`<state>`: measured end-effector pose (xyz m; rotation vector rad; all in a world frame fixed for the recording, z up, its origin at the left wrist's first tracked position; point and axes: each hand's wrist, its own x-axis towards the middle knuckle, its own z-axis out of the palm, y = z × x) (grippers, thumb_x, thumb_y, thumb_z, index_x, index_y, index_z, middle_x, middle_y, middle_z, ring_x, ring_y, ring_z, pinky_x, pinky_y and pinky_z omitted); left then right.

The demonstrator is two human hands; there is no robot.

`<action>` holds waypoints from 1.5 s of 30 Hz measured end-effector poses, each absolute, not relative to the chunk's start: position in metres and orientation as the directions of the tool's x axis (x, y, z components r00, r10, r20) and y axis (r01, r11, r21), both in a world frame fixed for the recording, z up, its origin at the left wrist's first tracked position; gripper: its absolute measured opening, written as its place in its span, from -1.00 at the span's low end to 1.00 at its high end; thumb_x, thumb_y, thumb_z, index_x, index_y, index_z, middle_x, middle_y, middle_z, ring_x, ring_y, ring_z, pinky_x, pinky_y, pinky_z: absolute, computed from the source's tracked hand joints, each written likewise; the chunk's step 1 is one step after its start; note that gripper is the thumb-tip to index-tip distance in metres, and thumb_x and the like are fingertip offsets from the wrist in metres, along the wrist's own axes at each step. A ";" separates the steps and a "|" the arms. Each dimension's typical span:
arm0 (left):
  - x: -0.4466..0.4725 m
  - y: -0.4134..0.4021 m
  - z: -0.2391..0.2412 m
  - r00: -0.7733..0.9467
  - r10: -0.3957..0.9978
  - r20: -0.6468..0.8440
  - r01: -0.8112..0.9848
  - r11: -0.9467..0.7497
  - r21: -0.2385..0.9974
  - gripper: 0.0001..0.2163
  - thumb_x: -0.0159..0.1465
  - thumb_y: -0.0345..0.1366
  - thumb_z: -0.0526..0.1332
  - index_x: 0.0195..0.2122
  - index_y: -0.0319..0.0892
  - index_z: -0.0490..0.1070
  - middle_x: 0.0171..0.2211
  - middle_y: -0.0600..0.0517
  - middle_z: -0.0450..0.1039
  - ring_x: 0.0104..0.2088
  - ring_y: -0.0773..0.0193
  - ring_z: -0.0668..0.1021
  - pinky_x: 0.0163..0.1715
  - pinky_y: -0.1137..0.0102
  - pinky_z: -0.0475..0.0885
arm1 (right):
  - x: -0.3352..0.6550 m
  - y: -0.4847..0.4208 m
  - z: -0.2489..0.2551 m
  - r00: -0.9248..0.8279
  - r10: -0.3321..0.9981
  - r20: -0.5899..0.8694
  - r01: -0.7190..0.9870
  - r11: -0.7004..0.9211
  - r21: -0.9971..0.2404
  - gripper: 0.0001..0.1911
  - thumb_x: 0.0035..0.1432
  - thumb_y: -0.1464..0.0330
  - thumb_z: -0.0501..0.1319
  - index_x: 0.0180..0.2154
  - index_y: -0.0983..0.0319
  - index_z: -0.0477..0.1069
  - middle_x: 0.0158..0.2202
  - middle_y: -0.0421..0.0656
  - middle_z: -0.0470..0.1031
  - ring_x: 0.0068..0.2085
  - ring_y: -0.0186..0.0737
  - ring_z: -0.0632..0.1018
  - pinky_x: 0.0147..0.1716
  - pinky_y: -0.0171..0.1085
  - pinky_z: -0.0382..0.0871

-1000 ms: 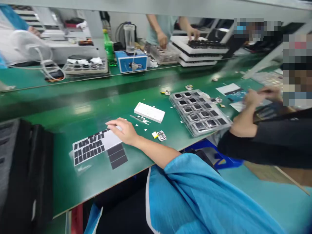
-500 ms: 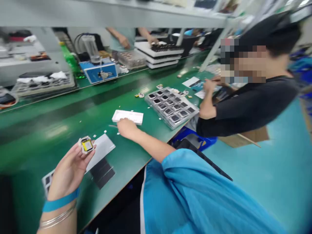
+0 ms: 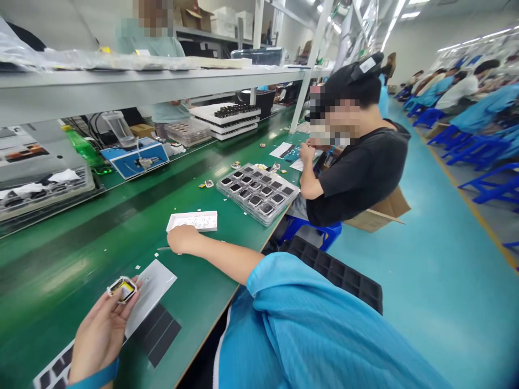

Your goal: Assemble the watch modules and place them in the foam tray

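My left hand (image 3: pixel 99 332) holds a smartwatch case (image 3: pixel 122 290) between thumb and fingers. It is a rounded square with a pale frame, and yellow and whitish parts show inside; the thumb lies over its near edge. My right hand (image 3: pixel 182 239) is closed around slim metal tweezers (image 3: pixel 162 248), whose thin tip points left. Just behind that hand stands a shallow white tray (image 3: pixel 213 222) with small pieces in it, its near side partly covered by the fingers. A white sheet (image 3: pixel 156 283) and dark strips (image 3: pixel 159 336) lie on the bench beside my left hand.
A clear tray (image 3: pixel 259 195) of watch cases sits farther along the green bench (image 3: pixel 133 221). A co-worker in black (image 3: pixel 352 167) sits beyond it. Along the back are a blue device (image 3: pixel 135 158), a green bottle (image 3: pixel 83 148) and stacked white trays (image 3: pixel 227 121). A shelf (image 3: pixel 141 86) crosses above.
The camera view has tilted up and swung, so bench items appear lower and farther left. My left thumb now reaches over the watch case. My right hand stays by the white tray with the tweezers.
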<state>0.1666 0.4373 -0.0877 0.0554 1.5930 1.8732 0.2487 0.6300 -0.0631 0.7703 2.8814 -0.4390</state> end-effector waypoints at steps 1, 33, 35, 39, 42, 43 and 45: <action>0.168 0.438 -0.086 -0.774 0.499 -0.390 -0.462 -0.025 0.886 -0.96 0.18 -0.48 0.24 -0.40 -0.26 0.46 -0.39 -0.01 0.55 -0.30 0.23 0.63 -0.20 0.37 0.61 | 0.248 0.631 -0.062 -0.863 0.464 -0.201 0.503 0.828 -0.248 -0.75 0.13 0.55 0.17 -0.14 0.37 0.50 0.00 0.10 0.54 0.03 0.01 0.56 -0.13 -0.12 0.51; 0.174 0.438 -0.105 -0.692 0.671 -0.264 -0.610 -0.349 0.712 -0.83 0.32 -0.50 0.10 -0.17 -0.28 0.47 -0.21 -0.09 0.59 -0.32 0.37 0.63 -0.06 0.40 0.53 | 0.263 0.556 -0.108 -0.715 0.563 0.415 -0.498 0.006 -0.867 -0.72 0.25 0.14 0.18 -0.17 0.12 0.15 -0.25 -0.19 0.57 -0.16 -0.27 0.63 -0.14 -0.21 0.55; 0.174 0.438 -0.105 -0.692 0.671 -0.267 -0.610 -0.347 0.712 -0.83 0.32 -0.49 0.10 -0.17 -0.29 0.47 -0.22 -0.09 0.59 -0.32 0.37 0.63 -0.07 0.41 0.53 | 0.263 0.555 -0.110 -0.718 0.549 0.429 -0.499 0.025 -0.866 -0.74 0.27 0.15 0.16 -0.16 0.11 0.14 -0.23 -0.19 0.56 -0.16 -0.27 0.63 -0.12 -0.21 0.54; 0.174 0.438 -0.105 -0.692 0.668 -0.274 -0.609 -0.337 0.718 -0.84 0.32 -0.48 0.12 -0.15 -0.28 0.47 -0.21 -0.10 0.59 -0.28 0.34 0.64 -0.07 0.42 0.54 | 0.263 0.554 -0.110 -0.724 0.545 0.423 -0.469 0.061 -0.881 -0.73 0.27 0.11 0.14 -0.16 0.10 0.12 -0.23 -0.18 0.55 -0.10 -0.24 0.61 -0.11 -0.18 0.54; 0.174 0.437 -0.106 -0.695 0.669 -0.263 -0.606 -0.348 0.715 -0.85 0.32 -0.48 0.12 -0.17 -0.29 0.47 -0.23 -0.11 0.59 -0.31 0.34 0.64 -0.13 0.45 0.56 | 0.263 0.554 -0.109 -0.716 0.548 0.432 -0.476 0.069 -0.877 -0.73 0.27 0.11 0.13 -0.16 0.10 0.12 -0.23 -0.18 0.55 -0.10 -0.24 0.61 -0.12 -0.19 0.55; 0.173 0.437 -0.106 -0.696 0.669 -0.259 -0.604 -0.351 0.716 -0.85 0.32 -0.47 0.13 -0.17 -0.29 0.47 -0.24 -0.10 0.59 -0.31 0.33 0.64 -0.14 0.46 0.56 | 0.263 0.554 -0.109 -0.715 0.547 0.436 -0.481 0.068 -0.874 -0.73 0.27 0.11 0.13 -0.16 0.10 0.12 -0.23 -0.18 0.55 -0.11 -0.25 0.61 -0.13 -0.20 0.55; 0.173 0.437 -0.107 -0.700 0.667 -0.255 -0.597 -0.351 0.721 -0.85 0.31 -0.46 0.14 -0.15 -0.28 0.47 -0.24 -0.10 0.59 -0.27 0.30 0.64 -0.12 0.45 0.56 | 0.264 0.555 -0.109 -0.716 0.541 0.442 -0.485 0.070 -0.872 -0.74 0.28 0.12 0.13 -0.15 0.10 0.11 -0.22 -0.18 0.55 -0.14 -0.26 0.62 -0.14 -0.20 0.55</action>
